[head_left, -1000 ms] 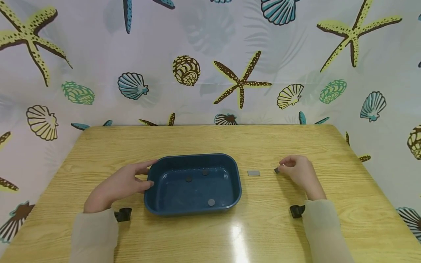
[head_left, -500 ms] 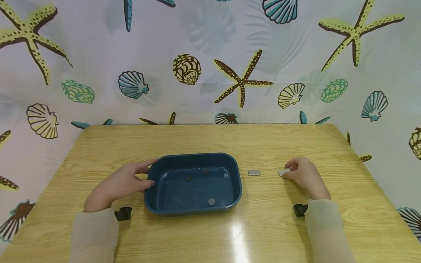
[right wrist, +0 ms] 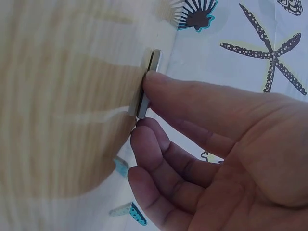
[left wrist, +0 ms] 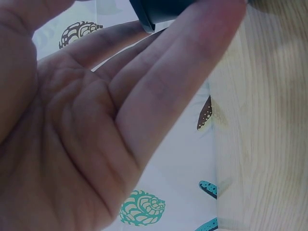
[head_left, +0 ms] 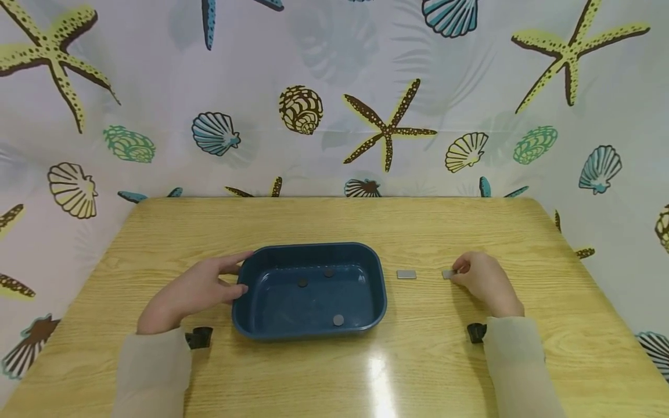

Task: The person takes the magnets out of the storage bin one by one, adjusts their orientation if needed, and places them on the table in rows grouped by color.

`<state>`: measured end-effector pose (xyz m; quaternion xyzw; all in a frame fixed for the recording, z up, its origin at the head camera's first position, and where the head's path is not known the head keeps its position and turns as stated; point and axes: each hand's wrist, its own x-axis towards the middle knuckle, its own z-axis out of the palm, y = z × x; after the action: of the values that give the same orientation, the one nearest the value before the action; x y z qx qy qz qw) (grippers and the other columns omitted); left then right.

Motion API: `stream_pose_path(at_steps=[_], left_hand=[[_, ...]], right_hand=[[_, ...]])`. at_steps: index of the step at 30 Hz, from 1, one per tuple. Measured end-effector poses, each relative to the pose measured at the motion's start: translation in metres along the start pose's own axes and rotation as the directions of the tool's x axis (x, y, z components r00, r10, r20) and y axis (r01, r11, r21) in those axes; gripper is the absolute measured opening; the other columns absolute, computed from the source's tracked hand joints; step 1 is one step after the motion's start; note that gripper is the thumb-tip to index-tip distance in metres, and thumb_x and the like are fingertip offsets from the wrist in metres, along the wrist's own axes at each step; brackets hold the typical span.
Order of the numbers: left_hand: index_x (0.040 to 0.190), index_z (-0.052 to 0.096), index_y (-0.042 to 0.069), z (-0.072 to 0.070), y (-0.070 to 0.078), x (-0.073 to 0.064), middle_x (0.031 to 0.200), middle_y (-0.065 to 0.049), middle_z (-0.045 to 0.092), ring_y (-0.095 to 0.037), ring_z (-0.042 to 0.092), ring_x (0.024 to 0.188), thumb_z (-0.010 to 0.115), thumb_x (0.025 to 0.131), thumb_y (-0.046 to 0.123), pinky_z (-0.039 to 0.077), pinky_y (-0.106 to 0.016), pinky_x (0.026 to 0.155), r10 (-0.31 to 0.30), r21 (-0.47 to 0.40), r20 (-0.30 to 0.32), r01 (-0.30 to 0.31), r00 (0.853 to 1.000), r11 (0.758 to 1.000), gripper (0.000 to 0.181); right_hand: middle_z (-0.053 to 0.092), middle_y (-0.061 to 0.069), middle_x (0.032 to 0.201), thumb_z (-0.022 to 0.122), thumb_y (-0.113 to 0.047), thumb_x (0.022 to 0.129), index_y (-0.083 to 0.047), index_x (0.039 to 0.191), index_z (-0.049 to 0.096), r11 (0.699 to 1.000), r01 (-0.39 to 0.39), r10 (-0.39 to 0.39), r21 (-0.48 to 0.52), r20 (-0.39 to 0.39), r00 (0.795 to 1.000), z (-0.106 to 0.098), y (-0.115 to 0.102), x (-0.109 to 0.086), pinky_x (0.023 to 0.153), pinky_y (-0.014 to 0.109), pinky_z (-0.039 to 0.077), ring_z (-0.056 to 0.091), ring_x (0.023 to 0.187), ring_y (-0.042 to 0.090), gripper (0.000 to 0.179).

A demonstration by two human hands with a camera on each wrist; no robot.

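Note:
A dark blue rectangular tub [head_left: 308, 337] sits on the wooden table with 3 small round grey discs in it, one disc [head_left: 338, 320] near its front side. My left hand [head_left: 190, 293] rests against the tub's left end, its thumb tip over the rim and its fingers stretched fairly straight in the left wrist view. To the right of the tub, my right hand [head_left: 486, 281] pinches a thin grey rectangular bar [right wrist: 149, 89] low over the table, thumb on its face. A similar flat grey bar [head_left: 406, 274] lies between the tub and that hand.
The wooden table [head_left: 292, 377] has its far edge against a white cloth [head_left: 251, 69] printed with shells and starfish. Black wrist mounts [head_left: 200, 338] stick out from both sleeves, close to the tabletop.
My right hand has shifted slightly right with the bar, which turned its pale face up and then came down lower toward the table. The left hand stays at the tub.

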<state>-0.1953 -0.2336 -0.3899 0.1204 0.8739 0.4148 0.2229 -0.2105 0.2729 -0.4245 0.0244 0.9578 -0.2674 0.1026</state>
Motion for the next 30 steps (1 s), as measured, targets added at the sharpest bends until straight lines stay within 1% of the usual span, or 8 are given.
stream_pose_path(at_steps=[4,11,21,30], left_hand=[[0.164,0.024,0.005,-0.0003,-0.0003,0.0004,0.151,-0.041,0.043,-0.025,0.077,0.099,0.065,0.1,0.012,0.062,-0.04,0.087,-0.002,0.007,-0.001,0.002,1.0,1.0,0.076],[0.164,0.023,0.004,0.0001,-0.0009,0.0002,0.152,-0.041,0.041,-0.026,0.076,0.101,0.065,0.1,0.011,0.062,-0.04,0.087,0.001,-0.015,0.007,0.0,1.0,1.0,0.077],[0.164,0.023,0.005,-0.0004,-0.0017,0.0001,0.152,-0.041,0.042,-0.025,0.077,0.099,0.065,0.1,0.014,0.062,-0.041,0.089,-0.01,0.006,0.005,0.01,1.0,1.0,0.077],[0.164,0.024,0.005,-0.0004,0.0003,-0.001,0.152,-0.041,0.042,-0.026,0.077,0.1,0.065,0.1,0.014,0.061,-0.043,0.09,-0.007,0.016,0.003,0.007,1.0,1.0,0.076]], right_hand=[[0.068,0.024,0.114,0.073,-0.019,0.097,0.001,0.112,0.073,1.0,0.002,-0.002,-0.001,-0.002,1.0,-0.0017,-0.0018,0.0002,0.086,0.05,0.052,0.063,0.099,0.036,0.025],[0.068,0.024,0.113,0.073,-0.017,0.096,0.001,0.112,0.073,1.0,0.009,-0.009,-0.012,-0.001,1.0,-0.0016,-0.002,0.0013,0.084,0.05,0.052,0.063,0.097,0.036,0.023],[0.069,0.023,0.111,0.073,-0.015,0.096,0.0,0.111,0.073,1.0,0.023,-0.023,-0.015,0.0,1.0,-0.001,-0.0011,0.0023,0.083,0.049,0.052,0.063,0.095,0.034,0.022],[0.068,0.021,0.11,0.072,-0.016,0.096,-0.005,0.11,0.075,0.999,0.034,-0.034,-0.018,0.003,0.999,-0.0001,-0.0016,0.0022,0.082,0.047,0.051,0.061,0.095,0.033,0.018]])
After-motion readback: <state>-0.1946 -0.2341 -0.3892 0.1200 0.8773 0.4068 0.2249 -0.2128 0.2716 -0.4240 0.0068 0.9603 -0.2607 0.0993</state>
